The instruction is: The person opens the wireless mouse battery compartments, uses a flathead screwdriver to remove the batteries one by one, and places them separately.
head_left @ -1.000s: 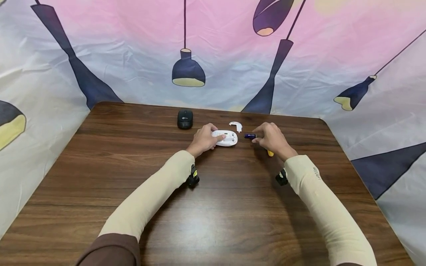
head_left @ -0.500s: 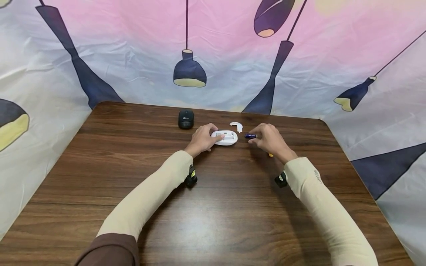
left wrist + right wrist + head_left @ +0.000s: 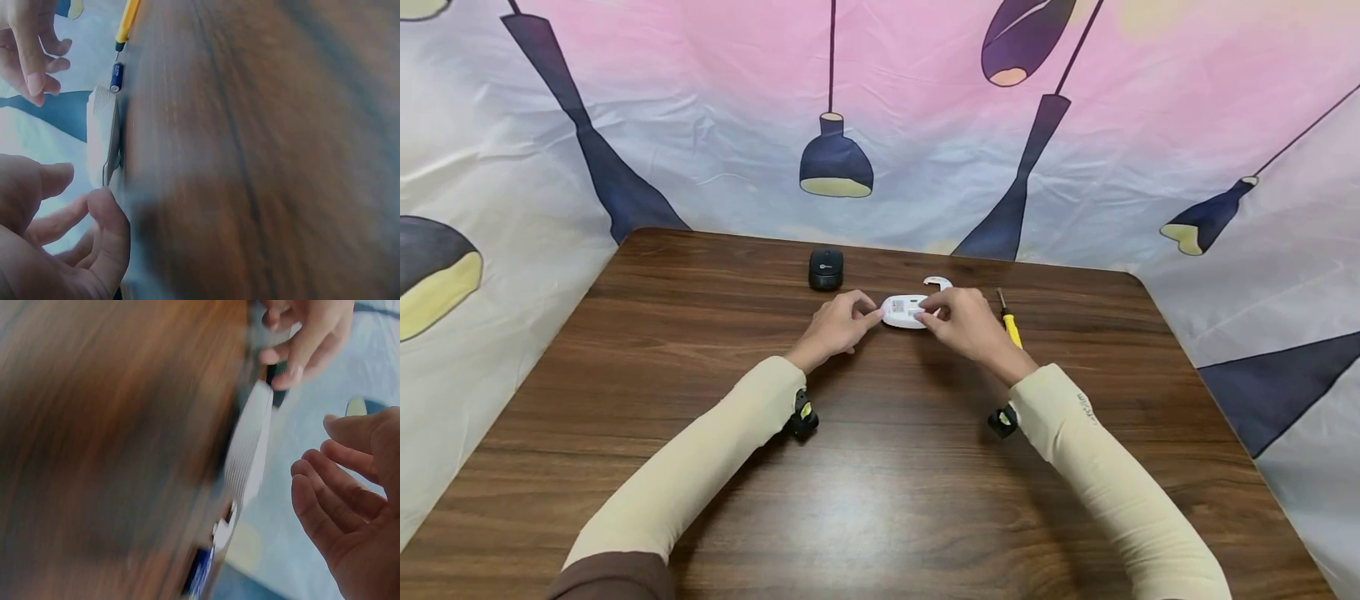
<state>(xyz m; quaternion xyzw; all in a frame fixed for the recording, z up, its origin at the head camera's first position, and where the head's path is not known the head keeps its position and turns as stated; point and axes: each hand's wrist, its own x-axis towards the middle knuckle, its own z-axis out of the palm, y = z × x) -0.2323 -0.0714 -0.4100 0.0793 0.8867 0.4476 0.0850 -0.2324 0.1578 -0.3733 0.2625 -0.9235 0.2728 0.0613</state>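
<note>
A white computer mouse (image 3: 898, 312) lies underside up on the table, with its labelled bottom showing in the head view. My left hand (image 3: 838, 323) is at its left end, thumb and forefinger apart, a fingertip close to the edge; whether it touches, I cannot tell. Over the mouse's right end hovers my right hand (image 3: 967, 323), its fingers loosely bent and holding nothing in the right wrist view. A dark blue battery (image 3: 116, 77) lies on the table beyond the mouse, hidden by my right hand in the head view. Behind the mouse is a white battery cover (image 3: 938, 282).
A black mouse (image 3: 826, 270) stands near the table's back edge, left of the white one. To the right lies a screwdriver (image 3: 1011, 327) with a yellow handle. A patterned cloth (image 3: 737, 125) hangs behind the brown wooden table (image 3: 880, 500).
My right hand has let go of the battery and moved left over the white mouse. My left hand has released its grip on the mouse and drawn back slightly left.
</note>
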